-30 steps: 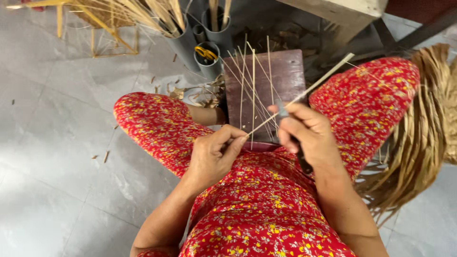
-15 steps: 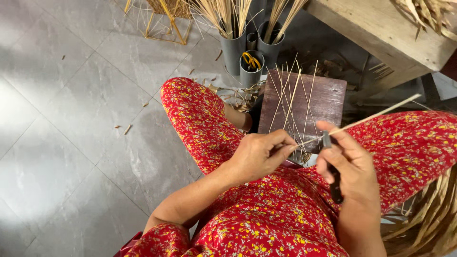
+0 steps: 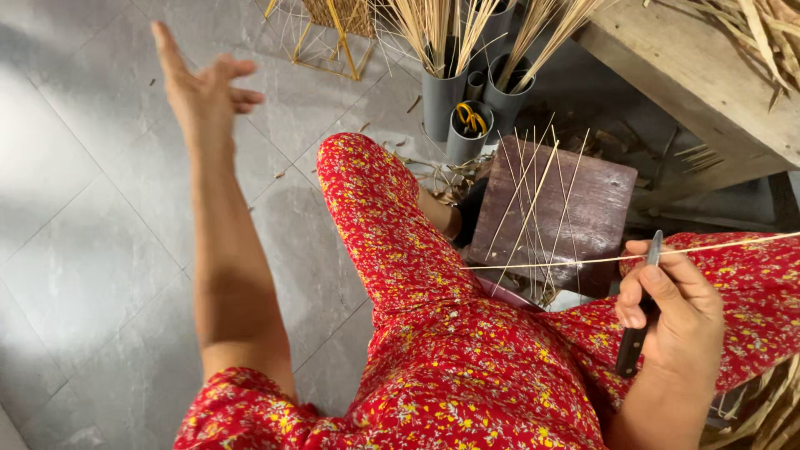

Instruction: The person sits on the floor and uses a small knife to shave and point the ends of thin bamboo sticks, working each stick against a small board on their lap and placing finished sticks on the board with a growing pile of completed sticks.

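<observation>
My right hand (image 3: 673, 310) grips a dark-handled knife (image 3: 637, 325) with its blade pointing up. A long thin pale strip (image 3: 567, 262) lies across the blade under my thumb and stretches out left and right. My left hand (image 3: 202, 82) is raised far out to the left over the grey floor, fingers spread, holding nothing. Several thin sticks (image 3: 533, 208) lie fanned on a dark wooden block (image 3: 600, 200) in front of my knees. My legs are in red flowered cloth (image 3: 433, 333).
Grey tubes (image 3: 442, 104) holding bundles of pale reeds stand beyond the block, one with yellow-handled scissors (image 3: 472, 118). A yellow wire frame (image 3: 321, 33) sits on the tiled floor. A wooden bench (image 3: 692, 75) stands at upper right, dry straw (image 3: 767, 400) at lower right.
My left hand let go of the strip and swung far out to the left, opening. My right hand keeps the knife and strip, now lower and further right.
</observation>
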